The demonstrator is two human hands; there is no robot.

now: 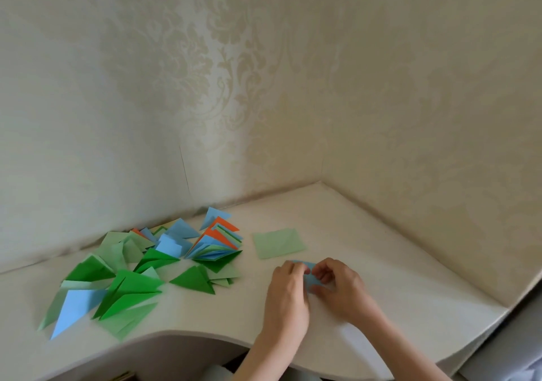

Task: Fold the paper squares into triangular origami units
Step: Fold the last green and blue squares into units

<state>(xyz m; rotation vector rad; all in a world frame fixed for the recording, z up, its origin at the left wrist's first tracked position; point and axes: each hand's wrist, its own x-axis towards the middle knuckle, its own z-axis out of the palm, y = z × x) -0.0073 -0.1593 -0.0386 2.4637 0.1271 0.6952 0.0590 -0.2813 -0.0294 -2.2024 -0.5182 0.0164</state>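
Observation:
A small light-blue paper [311,278] sits between my two hands, mostly hidden by the fingers. My left hand [286,295] pinches its left side and my right hand [340,286] pinches its right side, just above the white desk [381,248]. A flat pale-green paper square [278,243] lies on the desk just beyond my hands. To the left spreads a pile of folded triangles [129,278] in dark green, pale green and blue. A fanned stack of folded orange, blue and green units [218,244] stands behind that pile.
The desk fits into a corner between two cream patterned walls [234,87]. Its front edge [176,335] curves inward toward me at the left. A dark gap [525,307] runs along the desk's right end.

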